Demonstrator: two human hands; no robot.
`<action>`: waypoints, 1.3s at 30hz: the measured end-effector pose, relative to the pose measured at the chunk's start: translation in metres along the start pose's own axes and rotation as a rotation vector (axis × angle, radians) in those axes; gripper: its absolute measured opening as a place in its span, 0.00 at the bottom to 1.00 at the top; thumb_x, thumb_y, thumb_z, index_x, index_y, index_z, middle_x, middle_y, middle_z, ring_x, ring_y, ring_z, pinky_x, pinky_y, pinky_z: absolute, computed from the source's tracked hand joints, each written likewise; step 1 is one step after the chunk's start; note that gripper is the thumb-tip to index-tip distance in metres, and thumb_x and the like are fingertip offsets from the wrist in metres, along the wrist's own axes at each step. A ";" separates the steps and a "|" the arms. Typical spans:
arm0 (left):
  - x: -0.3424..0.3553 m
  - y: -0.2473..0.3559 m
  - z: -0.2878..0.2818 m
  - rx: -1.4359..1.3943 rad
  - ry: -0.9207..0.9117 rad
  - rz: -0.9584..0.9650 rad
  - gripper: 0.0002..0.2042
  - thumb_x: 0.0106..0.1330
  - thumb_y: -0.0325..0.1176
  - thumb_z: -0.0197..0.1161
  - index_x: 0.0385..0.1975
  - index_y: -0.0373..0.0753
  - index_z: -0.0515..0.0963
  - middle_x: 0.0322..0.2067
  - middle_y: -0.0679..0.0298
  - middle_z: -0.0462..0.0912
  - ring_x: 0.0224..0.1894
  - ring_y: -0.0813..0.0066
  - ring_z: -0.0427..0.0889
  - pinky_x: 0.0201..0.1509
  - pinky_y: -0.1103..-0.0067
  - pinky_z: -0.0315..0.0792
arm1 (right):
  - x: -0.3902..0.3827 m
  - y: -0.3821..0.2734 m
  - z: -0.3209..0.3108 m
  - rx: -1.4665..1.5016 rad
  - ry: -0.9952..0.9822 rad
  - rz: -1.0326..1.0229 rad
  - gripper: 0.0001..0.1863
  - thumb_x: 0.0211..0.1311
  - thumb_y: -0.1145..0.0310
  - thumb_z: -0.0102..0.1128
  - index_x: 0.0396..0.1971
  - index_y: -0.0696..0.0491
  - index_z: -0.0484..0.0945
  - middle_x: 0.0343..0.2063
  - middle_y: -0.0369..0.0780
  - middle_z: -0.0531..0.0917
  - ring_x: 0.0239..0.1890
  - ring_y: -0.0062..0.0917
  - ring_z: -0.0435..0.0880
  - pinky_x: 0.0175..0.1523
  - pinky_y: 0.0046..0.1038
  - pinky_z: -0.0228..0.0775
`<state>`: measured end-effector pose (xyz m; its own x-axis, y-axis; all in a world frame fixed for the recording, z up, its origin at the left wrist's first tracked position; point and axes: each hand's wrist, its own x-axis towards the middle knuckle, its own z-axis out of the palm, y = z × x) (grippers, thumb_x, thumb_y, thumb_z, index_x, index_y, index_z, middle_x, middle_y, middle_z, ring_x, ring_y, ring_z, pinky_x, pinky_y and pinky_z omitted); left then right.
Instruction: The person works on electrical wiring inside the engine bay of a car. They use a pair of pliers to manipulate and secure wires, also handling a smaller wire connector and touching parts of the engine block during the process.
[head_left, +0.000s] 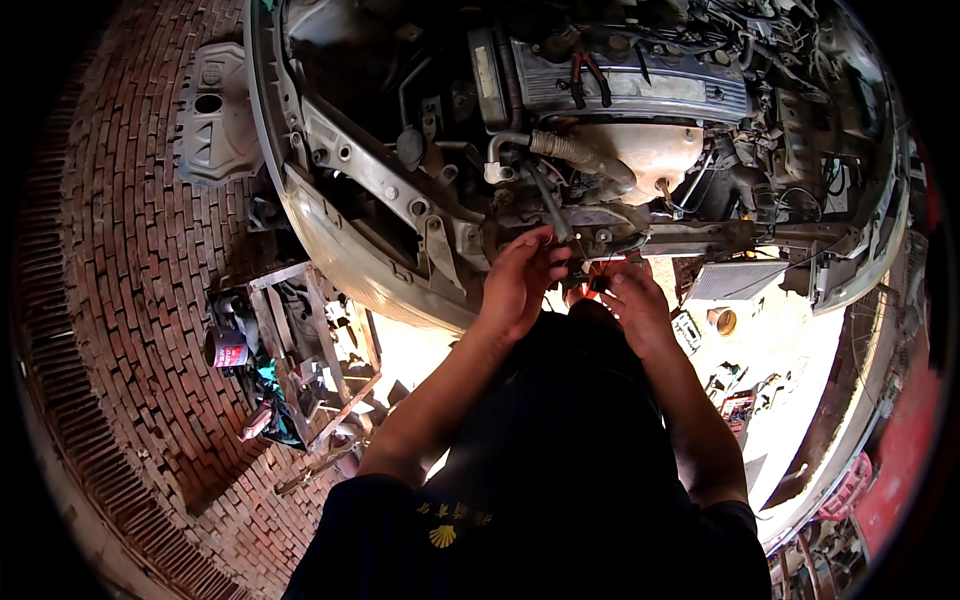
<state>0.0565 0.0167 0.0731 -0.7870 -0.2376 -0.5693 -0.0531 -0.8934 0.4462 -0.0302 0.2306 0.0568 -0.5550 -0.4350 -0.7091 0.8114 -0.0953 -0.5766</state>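
Note:
My left hand is at the front edge of the open engine bay, fingers curled in beside a grey sleeved cable. Opposite it, my right hand has its thumb and fingers closed together. Thin orange-red wires run between the two hands, and both sets of fingers close on this wiring. A small dark piece, perhaps a connector, shows at the right fingertips; its exact shape is lost in shadow. Behind the hands lie a ribbed hose and a tan metal heat shield.
Red-handled pliers rest on the engine cover. A bumper curves along the left. On the brick floor are a metal cover and a cluttered frame with a can. Tools lie at the right.

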 end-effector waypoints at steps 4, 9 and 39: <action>-0.002 -0.005 -0.002 0.173 -0.010 0.044 0.18 0.78 0.35 0.55 0.61 0.32 0.75 0.36 0.64 0.80 0.35 0.75 0.78 0.39 0.71 0.79 | 0.001 0.007 -0.023 -0.074 0.209 -0.035 0.20 0.66 0.67 0.69 0.56 0.50 0.77 0.48 0.33 0.82 0.48 0.20 0.80 0.52 0.30 0.76; -0.003 -0.010 -0.008 0.268 0.059 0.112 0.14 0.78 0.29 0.57 0.59 0.33 0.78 0.37 0.64 0.82 0.35 0.76 0.80 0.36 0.76 0.78 | -0.012 -0.028 -0.002 -0.684 0.357 -0.924 0.20 0.71 0.71 0.63 0.60 0.59 0.74 0.53 0.39 0.79 0.45 0.23 0.78 0.52 0.31 0.74; -0.004 0.003 0.002 0.325 -0.006 0.221 0.13 0.71 0.17 0.60 0.53 0.35 0.78 0.40 0.70 0.75 0.42 0.78 0.81 0.55 0.78 0.76 | 0.018 -0.140 0.048 0.007 -0.335 -0.251 0.28 0.72 0.57 0.48 0.64 0.60 0.74 0.49 0.41 0.83 0.42 0.26 0.81 0.45 0.30 0.69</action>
<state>0.0578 0.0158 0.0782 -0.8049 -0.4077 -0.4311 -0.0727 -0.6534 0.7535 -0.1450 0.1929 0.1446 -0.6465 -0.6643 -0.3752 0.6603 -0.2409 -0.7113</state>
